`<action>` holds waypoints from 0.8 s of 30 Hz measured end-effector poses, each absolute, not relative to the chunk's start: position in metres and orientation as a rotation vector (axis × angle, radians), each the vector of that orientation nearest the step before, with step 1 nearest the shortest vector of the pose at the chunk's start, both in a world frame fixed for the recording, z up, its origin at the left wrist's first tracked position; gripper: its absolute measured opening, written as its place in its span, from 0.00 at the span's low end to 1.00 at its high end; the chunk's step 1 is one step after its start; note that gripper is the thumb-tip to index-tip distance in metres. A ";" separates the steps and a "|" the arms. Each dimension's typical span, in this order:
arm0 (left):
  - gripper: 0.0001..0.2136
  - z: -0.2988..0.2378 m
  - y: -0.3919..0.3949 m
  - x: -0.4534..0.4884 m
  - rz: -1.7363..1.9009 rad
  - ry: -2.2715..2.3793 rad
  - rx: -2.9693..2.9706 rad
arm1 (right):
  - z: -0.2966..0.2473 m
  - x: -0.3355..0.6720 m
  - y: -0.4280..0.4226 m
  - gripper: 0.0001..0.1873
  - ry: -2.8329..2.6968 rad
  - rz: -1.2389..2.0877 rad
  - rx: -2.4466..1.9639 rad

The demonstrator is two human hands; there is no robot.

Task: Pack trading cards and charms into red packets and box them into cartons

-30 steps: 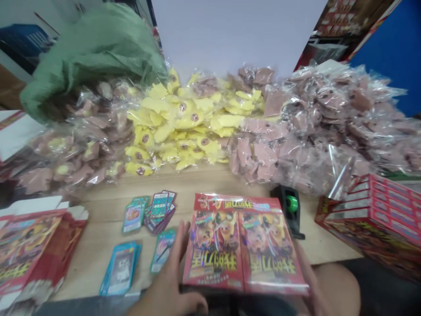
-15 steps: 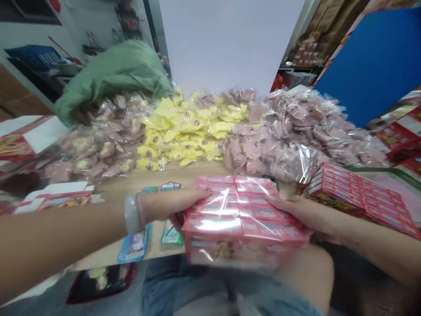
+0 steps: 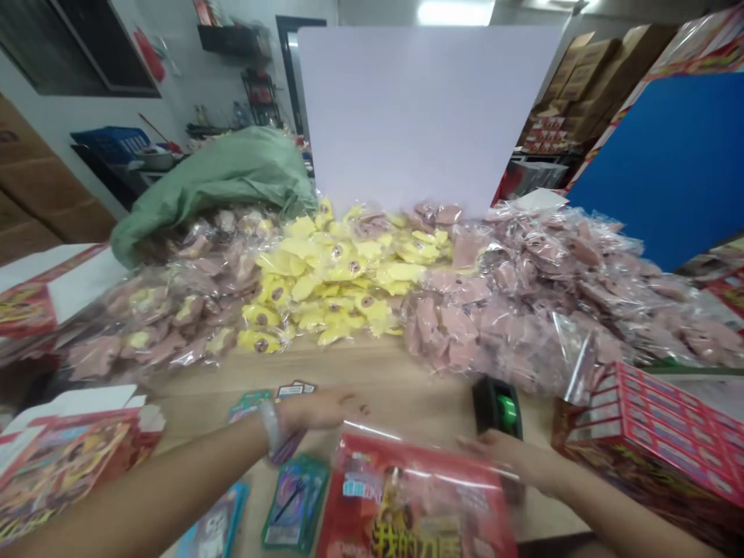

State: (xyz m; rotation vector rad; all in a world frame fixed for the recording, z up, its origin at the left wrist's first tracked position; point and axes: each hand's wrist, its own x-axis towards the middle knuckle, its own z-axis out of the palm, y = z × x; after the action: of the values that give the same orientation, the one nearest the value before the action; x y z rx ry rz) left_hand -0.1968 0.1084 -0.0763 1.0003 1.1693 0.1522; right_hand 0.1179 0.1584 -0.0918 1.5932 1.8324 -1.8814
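- Hovering over the wooden table (image 3: 377, 372), the left hand (image 3: 322, 409) is seen with its fingers stretched out flat; the grip is wide, and nothing is held by it; a pale bangle (image 3: 270, 428) is worn on its wrist.
- Reaching in from the other side, the right hand (image 3: 494, 453) is seen open, with no clasp formed; it is placed at the upper right corner of the package, though contact cannot be told.
- Lying flat at the near table edge, the shrink-wrapped red package (image 3: 415, 496) is placed below and between the hands; it is cut off by the lower frame.
- Placed just left of it are a green trading card (image 3: 296, 502) and a blue card (image 3: 215, 523); more cards (image 3: 249, 404) are partly covered by the left wrist.
- Standing just beyond the right hand is a black tape dispenser (image 3: 497, 407) fitted with a green roll.
- Heaped along the far table edge are plastic-bagged yellow plush pieces (image 3: 337, 279) and pink plush pieces (image 3: 500, 310); a green sack (image 3: 215, 186) is slumped behind them.
- Stacked at the right are red boxes (image 3: 651, 426); flattened printed cartons (image 3: 70, 457) are laid at the left.
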 end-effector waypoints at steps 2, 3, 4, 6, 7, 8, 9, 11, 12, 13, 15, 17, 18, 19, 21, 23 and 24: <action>0.27 -0.075 0.107 -0.211 0.359 1.043 1.029 | -0.083 0.124 0.166 0.34 2.017 -1.942 1.482; 0.29 -0.076 0.103 -0.217 0.438 0.922 1.032 | -0.077 0.127 0.168 0.36 2.050 -2.039 1.353; 0.29 -0.080 0.099 -0.222 0.502 0.793 1.029 | -0.071 0.129 0.168 0.37 2.055 -2.146 1.198; 0.31 -0.090 0.089 -0.229 0.580 0.606 1.011 | -0.060 0.131 0.166 0.39 2.020 -2.193 0.995; 0.33 -0.094 0.084 -0.230 0.592 0.581 1.004 | -0.055 0.130 0.164 0.40 2.027 -2.125 1.003; 0.34 -0.097 0.080 -0.230 0.616 0.596 0.996 | -0.051 0.127 0.161 0.39 2.059 -2.038 1.059; 0.32 -0.098 0.077 -0.228 0.639 0.636 0.981 | -0.049 0.123 0.158 0.34 2.113 -1.959 1.117; 0.25 -0.094 0.074 -0.221 0.653 0.753 0.975 | -0.049 0.113 0.153 0.20 2.245 -1.869 1.203; 0.21 -0.091 0.074 -0.217 0.651 0.817 0.996 | -0.051 0.107 0.153 0.16 2.298 -1.873 1.220; 0.18 -0.087 0.075 -0.212 0.653 0.883 1.030 | -0.056 0.103 0.154 0.15 2.326 -1.895 1.226; 0.13 -0.080 0.082 -0.200 0.689 1.009 1.087 | -0.067 0.097 0.161 0.18 2.264 -1.976 1.283; 0.10 -0.076 0.093 -0.189 0.799 1.119 1.056 | -0.077 0.094 0.174 0.23 2.094 -2.122 1.420; 0.09 -0.075 0.100 -0.184 0.871 1.162 1.009 | -0.079 0.093 0.182 0.24 2.007 -2.202 1.501; 0.10 -0.074 0.107 -0.179 0.944 1.192 0.958 | -0.079 0.092 0.189 0.25 1.962 -2.256 1.614; 0.12 -0.070 0.121 -0.174 1.065 1.224 0.884 | -0.066 0.087 0.201 0.23 2.125 -2.152 1.956; 0.12 -0.065 0.132 -0.172 1.139 1.252 0.850 | -0.042 0.075 0.205 0.17 2.643 -1.673 2.253; 0.12 -0.062 0.135 -0.172 1.164 1.263 0.839 | -0.029 0.065 0.203 0.13 2.975 -1.361 2.183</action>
State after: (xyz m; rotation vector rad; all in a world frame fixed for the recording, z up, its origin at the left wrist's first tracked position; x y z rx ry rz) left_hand -0.1723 0.1355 -0.0619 0.8388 1.2633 1.1638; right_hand 0.0654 0.2028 -0.0291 2.1827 2.9754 -1.3606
